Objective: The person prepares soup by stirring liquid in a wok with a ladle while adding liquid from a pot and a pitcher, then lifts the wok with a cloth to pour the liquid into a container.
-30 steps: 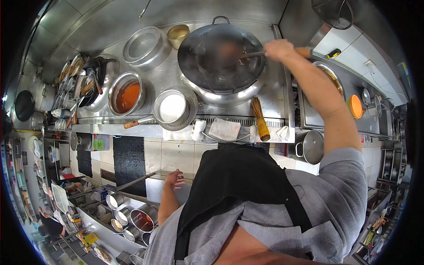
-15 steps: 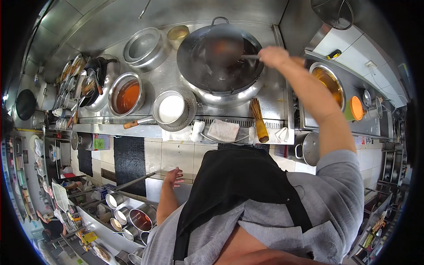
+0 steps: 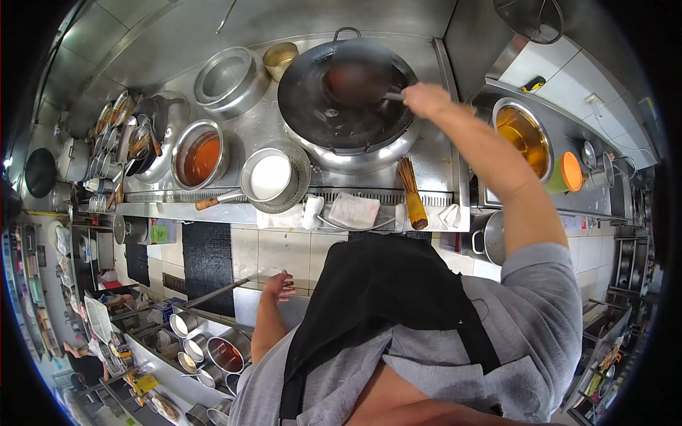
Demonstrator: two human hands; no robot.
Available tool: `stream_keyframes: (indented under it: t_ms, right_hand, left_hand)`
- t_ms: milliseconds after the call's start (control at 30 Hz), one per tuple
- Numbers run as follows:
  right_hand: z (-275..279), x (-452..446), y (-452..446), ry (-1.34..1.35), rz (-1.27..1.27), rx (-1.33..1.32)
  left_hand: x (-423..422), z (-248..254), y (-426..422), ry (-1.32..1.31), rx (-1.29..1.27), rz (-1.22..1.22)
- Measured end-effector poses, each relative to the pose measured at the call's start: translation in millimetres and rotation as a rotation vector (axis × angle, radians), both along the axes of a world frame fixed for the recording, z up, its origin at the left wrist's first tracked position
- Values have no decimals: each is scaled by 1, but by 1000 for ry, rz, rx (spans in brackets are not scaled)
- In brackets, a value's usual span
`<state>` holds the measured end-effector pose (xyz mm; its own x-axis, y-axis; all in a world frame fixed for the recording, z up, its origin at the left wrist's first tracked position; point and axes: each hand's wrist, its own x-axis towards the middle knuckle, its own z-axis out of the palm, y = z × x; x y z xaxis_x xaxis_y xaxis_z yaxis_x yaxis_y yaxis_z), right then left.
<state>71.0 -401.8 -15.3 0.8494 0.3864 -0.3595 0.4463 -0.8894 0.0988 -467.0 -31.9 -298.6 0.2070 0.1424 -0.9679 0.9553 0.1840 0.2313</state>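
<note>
A large dark wok (image 3: 305,117) sits on the burner ring (image 3: 348,160), with shiny dark liquid inside. My right hand (image 3: 426,100) is closed round the metal handle of a long-handled wok tool (image 3: 393,96), at the wok's right rim. The tool's head is lost in a blurred, reddish-dark patch over the wok, so its exact kind is unclear. Low by my left side, my left hand (image 3: 279,285) hangs in front of the counter with fingers apart and nothing in it. A bamboo wok brush (image 3: 413,195) lies below the wok, near the counter's front edge.
Left of the wok stand a white-filled saucepan (image 3: 270,175) on a perforated tray, a pot of orange-red sauce (image 3: 199,159) and a lidded steel pot (image 3: 226,79). Folded cloths (image 3: 354,210) lie along the front edge. At right are a bowl of amber liquid (image 3: 523,139) and an orange-rimmed container (image 3: 570,172).
My right hand has moved slightly left towards the wok with the tool. The whole view has shifted a little. My left hand stays almost where it was.
</note>
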Motion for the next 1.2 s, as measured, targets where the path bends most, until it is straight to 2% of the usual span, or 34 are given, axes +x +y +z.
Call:
stream_keyframes:
  t_ms: [67, 100, 167, 333, 433, 500, 567, 667, 733, 800, 833, 933, 1000, 1100, 1200]
  right_hand:
    - [-37, -20, -9, 15, -30, 209]
    - [-31, -17, -17, 14, -28, 207]
    - [-3, -9, -32, 92, 25, 115]
    - [45, 23, -12, -71, 39, -82]
    - [-3, 6, 19, -15, 38, -121]
    - [-30, -25, 13, 58, -39, 106]
    - [-25, -27, -6, 99, -49, 135]
    - [-3, 8, -34, 52, 50, 42]
    - [37, 20, -29, 16, 28, -48]
    - [37, 12, 0, -8, -5, -97]
    - [33, 6, 10, -28, -36, -148]
    - [-36, -25, 15, 19, -16, 76]
    - [-47, -48, 1, 34, -62, 212]
    - [-9, -24, -30, 78, 8, 88]
    - [21, 10, -35, 13, -12, -4]
  left_hand:
    - [3, -3, -3, 1, -16, -29]
    - [7, -3, -4, -1, -18, -26]
    - [4, 0, -8, -29, -22, -7]
    - [-9, -5, -8, -17, -2, 26]
    - [-17, -10, -10, 1, -6, 5]
    - [-17, -12, -12, 0, -20, -23]
    - [-16, -16, -12, 19, -37, 0]
    - [-16, -12, -8, -1, -15, -1]
    - [-16, -10, -5, -2, -8, 7]
    - [-15, -12, -4, -5, -2, 15]
    - [-14, -15, -3, -2, -13, -1]
    - [-9, -25, -5, 1, -44, -25]
    - [-4, -27, 0, 4, -60, -38]
    - [-3, -21, 3, -8, -30, -36]
    - [-4, -19, 11, -7, -9, -19]
